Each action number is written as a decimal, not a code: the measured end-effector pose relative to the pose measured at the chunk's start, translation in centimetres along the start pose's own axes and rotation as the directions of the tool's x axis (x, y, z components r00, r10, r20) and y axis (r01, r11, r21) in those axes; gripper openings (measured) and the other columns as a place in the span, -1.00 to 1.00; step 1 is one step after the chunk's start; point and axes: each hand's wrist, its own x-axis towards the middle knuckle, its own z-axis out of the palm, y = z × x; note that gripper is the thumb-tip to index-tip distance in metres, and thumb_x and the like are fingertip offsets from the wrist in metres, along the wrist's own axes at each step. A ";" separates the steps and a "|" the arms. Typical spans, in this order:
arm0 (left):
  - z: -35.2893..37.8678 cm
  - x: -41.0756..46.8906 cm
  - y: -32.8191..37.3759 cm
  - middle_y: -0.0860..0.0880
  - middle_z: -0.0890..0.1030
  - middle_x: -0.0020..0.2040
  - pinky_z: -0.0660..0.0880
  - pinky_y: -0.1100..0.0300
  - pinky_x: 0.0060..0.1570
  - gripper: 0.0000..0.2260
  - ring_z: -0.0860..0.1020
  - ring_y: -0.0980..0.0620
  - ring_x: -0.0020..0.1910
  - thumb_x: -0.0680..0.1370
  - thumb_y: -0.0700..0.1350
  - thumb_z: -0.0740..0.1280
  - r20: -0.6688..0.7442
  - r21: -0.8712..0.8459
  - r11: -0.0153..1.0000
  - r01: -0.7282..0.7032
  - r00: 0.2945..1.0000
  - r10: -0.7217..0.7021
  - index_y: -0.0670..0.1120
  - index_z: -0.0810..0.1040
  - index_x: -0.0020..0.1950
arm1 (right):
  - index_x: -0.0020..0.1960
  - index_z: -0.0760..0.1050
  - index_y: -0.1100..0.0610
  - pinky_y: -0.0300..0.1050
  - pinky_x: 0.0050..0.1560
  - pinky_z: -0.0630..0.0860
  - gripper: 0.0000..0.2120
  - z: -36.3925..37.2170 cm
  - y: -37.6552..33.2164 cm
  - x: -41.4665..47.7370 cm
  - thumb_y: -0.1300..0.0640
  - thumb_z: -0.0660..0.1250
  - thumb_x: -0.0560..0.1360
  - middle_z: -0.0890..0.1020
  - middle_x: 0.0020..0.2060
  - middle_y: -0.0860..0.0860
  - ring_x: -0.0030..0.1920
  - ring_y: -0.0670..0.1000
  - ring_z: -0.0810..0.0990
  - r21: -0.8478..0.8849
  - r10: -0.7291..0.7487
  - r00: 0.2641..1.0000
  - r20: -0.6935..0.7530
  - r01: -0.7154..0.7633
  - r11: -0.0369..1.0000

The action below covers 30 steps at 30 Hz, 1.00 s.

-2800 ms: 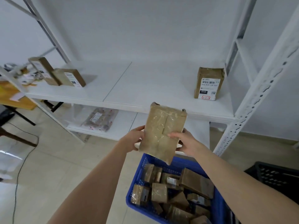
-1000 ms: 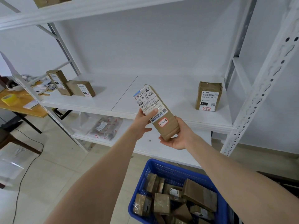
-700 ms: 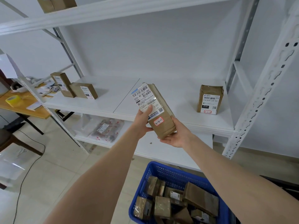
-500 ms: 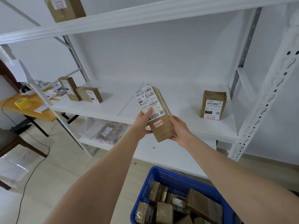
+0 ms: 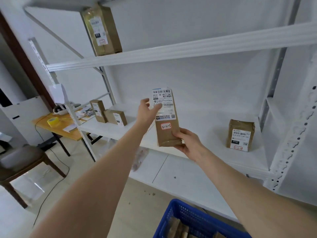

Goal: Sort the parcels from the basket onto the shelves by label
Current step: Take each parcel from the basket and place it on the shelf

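- Nearest, at the bottom edge: blue basket (image 5: 188,215), only the rim and a few brown parcels (image 5: 177,225) in view, so more left to sort by the look of it.
- Just above: right hand (image 5: 188,143) cupping the bottom right corner of the held parcel (image 5: 166,117), thumb on the front, fingers wrapped under and behind. Probably taking the weight.
- Left hand (image 5: 147,110) up at the left edge, thumb pressed on the printed label, other fingers only partly in view beside that edge. Reads as a light pinch, more steadying than carrying.
- Parcel up in the air in front of the middle shelf (image 5: 202,124), upright, not resting on it. Turned face-on, presumably to read the red-bordered handwritten sticker (image 5: 165,126). Something like 3-2-5, hard to be sure.
- Further back on that shelf: lone parcel (image 5: 240,135) standing well off to the right, pair of parcels (image 5: 113,117) side by side at the far left. Big gap between, so guessing separate slots per code.
- Farthest and highest: tall parcel (image 5: 101,30) standing on the upper shelf (image 5: 188,48), label outward too, likely for easy checking.
- Best guess at the step: matching code to slot, placement not yet done.
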 end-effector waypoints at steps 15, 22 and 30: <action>-9.6 7.3 6.6 -0.07 0.54 0.19 0.61 -0.05 -0.04 -0.72 0.59 -0.10 0.03 0.57 -0.14 0.28 0.048 0.232 0.924 -0.306 0.952 0.303 -0.11 0.45 0.28 | -0.16 0.55 0.24 -0.25 -0.24 0.60 -0.91 9.4 -0.5 2.3 0.34 0.46 0.41 0.63 -0.25 0.10 -0.28 0.01 0.61 -0.208 -0.293 0.943 -0.160 0.258 0.944; -15.7 9.7 9.7 -0.10 0.55 0.17 0.59 -0.11 -0.04 -0.72 0.58 -0.13 0.07 0.57 -0.16 0.28 0.090 0.196 0.866 -0.460 0.888 0.452 -0.05 0.43 0.28 | -0.26 0.49 0.21 -0.17 -0.15 0.64 -0.83 16.9 -0.8 3.5 0.31 0.49 0.39 0.59 -0.29 0.09 -0.28 0.01 0.58 -0.234 -0.459 0.854 -0.244 0.408 0.883; -21.3 11.5 17.7 -0.05 0.54 0.18 0.56 -0.09 0.05 -0.70 0.57 -0.08 0.10 0.58 -0.12 0.25 0.089 0.216 0.733 -0.645 0.760 0.643 -0.02 0.40 0.32 | -0.27 0.50 0.20 -0.10 -0.12 0.62 -0.82 24.6 -6.1 3.8 0.28 0.50 0.38 0.58 -0.33 0.08 -0.35 0.01 0.57 -0.258 -0.652 0.715 -0.253 0.600 0.758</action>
